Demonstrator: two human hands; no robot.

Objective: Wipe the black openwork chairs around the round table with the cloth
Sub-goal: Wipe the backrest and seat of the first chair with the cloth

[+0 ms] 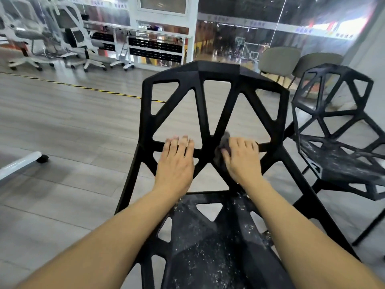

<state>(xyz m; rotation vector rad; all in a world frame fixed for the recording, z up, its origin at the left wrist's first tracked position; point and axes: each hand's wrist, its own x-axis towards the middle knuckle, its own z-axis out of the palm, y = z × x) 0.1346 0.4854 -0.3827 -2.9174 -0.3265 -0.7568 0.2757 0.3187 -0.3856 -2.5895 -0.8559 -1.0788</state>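
A black openwork chair (216, 80) stands right in front of me, its seat speckled with pale dust. My left hand (177, 161) grips the horizontal bar low on the backrest, fingers curled over it. My right hand (241, 159) holds a dark grey cloth (224, 147) pressed against the same bar where the slanted struts meet; most of the cloth is hidden under the hand. A second black openwork chair (333, 130), also dusty on the seat, stands to the right. The round table is out of view.
Grey wood-look floor spreads to the left, crossed by a yellow-black tape line (83, 87). White office chairs (68, 36) and desks line the back. Two grey upholstered chairs (291, 59) stand by the glass wall. A white castor leg (20, 163) juts in at left.
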